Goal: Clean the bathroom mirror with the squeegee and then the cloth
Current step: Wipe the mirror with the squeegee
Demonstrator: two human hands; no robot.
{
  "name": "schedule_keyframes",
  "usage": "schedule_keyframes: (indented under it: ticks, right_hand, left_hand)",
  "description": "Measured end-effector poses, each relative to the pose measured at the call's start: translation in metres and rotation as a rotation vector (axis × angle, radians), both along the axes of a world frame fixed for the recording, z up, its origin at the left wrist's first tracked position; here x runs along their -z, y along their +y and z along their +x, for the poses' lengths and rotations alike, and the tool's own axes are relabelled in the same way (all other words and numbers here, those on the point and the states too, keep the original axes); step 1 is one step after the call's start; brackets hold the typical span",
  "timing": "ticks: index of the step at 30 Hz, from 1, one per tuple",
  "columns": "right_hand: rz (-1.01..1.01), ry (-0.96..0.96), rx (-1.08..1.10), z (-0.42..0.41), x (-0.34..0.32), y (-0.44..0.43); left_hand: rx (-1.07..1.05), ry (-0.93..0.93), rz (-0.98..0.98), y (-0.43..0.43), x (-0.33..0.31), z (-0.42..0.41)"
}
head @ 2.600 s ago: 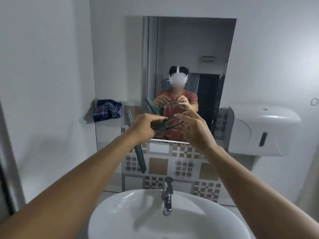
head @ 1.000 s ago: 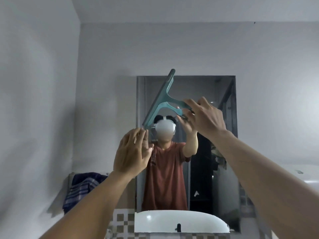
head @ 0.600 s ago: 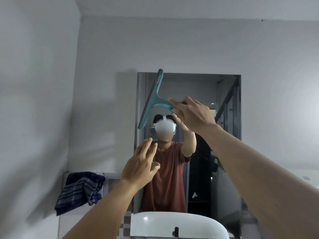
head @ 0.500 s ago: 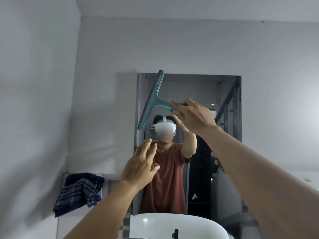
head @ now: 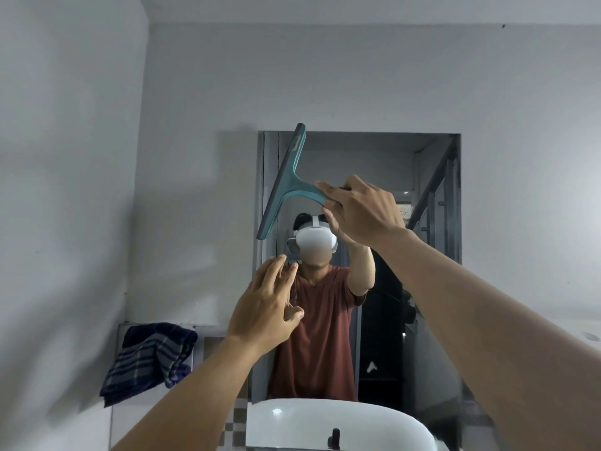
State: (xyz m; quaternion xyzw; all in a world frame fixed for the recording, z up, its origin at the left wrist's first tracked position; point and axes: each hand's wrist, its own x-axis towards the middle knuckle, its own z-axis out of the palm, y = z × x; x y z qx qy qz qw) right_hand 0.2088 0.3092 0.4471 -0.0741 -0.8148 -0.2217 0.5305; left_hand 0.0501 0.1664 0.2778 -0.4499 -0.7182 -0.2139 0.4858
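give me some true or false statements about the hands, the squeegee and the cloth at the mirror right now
1. The right hand holds the squeegee by its handle. True.
2. The left hand grips the cloth. False: it is open and holds nothing; the cloth hangs to the left of the mirror.
3. The squeegee's blade is up by the mirror's top left corner. True.
4. The squeegee is red. False: it is teal.
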Motion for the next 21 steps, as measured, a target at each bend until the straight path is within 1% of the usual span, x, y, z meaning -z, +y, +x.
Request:
schedule_keyframes:
  ticks: [11, 16, 21]
  right_hand:
    - [0.023, -0.087, 0.074, 0.003, -0.01, -0.008]
    - [0.028, -0.075, 0.127, -0.001, -0.01, -0.011]
    - [0.072, -0.055, 0.127, 0.002, -0.015, -0.018]
  left_hand:
    - [0.017, -0.044, 0.003, -0.005, -0.006, 0.004]
    - [0.014, -0.032, -0.001, -0.007, -0.007, 0.002]
    - [0.015, -0.031, 0.006, -0.004, -0.006, 0.002]
